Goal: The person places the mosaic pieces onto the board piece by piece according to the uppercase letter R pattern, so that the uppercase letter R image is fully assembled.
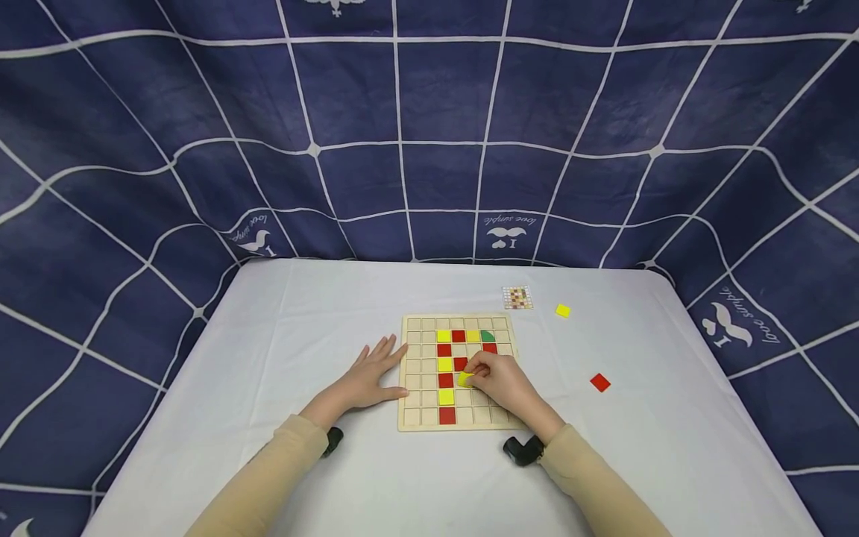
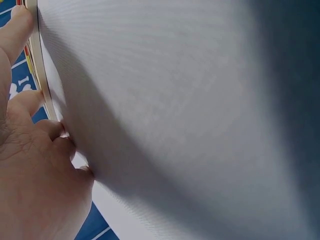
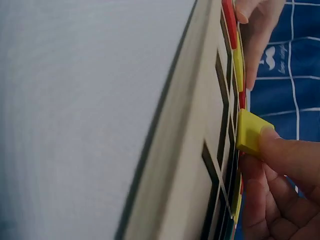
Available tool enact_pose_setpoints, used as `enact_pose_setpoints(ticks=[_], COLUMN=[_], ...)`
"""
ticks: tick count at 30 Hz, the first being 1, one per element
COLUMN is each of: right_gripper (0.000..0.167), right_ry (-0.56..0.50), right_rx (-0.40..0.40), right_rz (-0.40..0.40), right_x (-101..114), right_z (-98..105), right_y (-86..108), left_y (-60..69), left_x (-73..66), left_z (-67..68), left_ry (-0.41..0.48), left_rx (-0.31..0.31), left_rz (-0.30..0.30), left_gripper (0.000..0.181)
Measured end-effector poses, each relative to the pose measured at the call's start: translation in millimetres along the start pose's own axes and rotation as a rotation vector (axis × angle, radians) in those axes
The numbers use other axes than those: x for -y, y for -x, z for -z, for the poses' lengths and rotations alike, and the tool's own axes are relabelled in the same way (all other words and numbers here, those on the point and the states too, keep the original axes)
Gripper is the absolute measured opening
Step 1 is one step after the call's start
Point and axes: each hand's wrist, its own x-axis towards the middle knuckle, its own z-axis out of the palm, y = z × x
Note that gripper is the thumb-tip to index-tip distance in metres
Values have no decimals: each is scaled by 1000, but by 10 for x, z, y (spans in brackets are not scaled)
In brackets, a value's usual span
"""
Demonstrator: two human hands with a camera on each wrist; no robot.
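Observation:
A wooden grid board (image 1: pixel 412 418) lies on the table, with red and yellow square tiles standing in a column and along an upper row. At that row's right end is a green rounded tile (image 1: pixel 488 336). My right hand (image 1: pixel 502 380) pinches a yellow square tile (image 3: pixel 252 132) between thumb and fingers over the board's middle, just right of a red tile (image 1: pixel 446 380) in the column. In the right wrist view the yellow tile is tilted at the grid's surface. My left hand (image 1: pixel 367 378), fingers spread, touches the board's left edge.
Behind the board lies a small printed pattern card (image 1: pixel 517 297), with a loose yellow tile (image 1: pixel 563 310) to its right. A loose red tile (image 1: pixel 600 382) rests right of the board. A dark blue checked cloth (image 1: pixel 436 179) hangs around the white-covered table (image 1: pixel 322 298).

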Motion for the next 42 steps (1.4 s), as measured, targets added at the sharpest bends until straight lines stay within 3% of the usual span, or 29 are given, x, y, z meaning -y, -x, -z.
enact_pose_setpoints(ticks=[11, 25, 28, 35, 42], right_gripper=[12, 9, 7, 10, 16], right_ry=[67, 158, 137, 70, 142], right_rx=[-23, -28, -21, -78, -197], right_rz=[56, 25, 11, -63, -114], right_x=[17, 16, 20, -50, -324], right_z=[-72, -71, -37, 231, 648], right_y=[-25, 4, 21, 84, 183], left_y=[1, -1, -5, -4, -4], left_x=[-25, -12, -12, -9, -13], left_z=[32, 2, -4, -12, -4], left_ry=[6, 10, 6, 5, -2], left_rx=[3, -8, -2, 1, 8], left_rz=[5, 5, 10, 13, 16], left_gripper=[91, 92, 92, 93, 93])
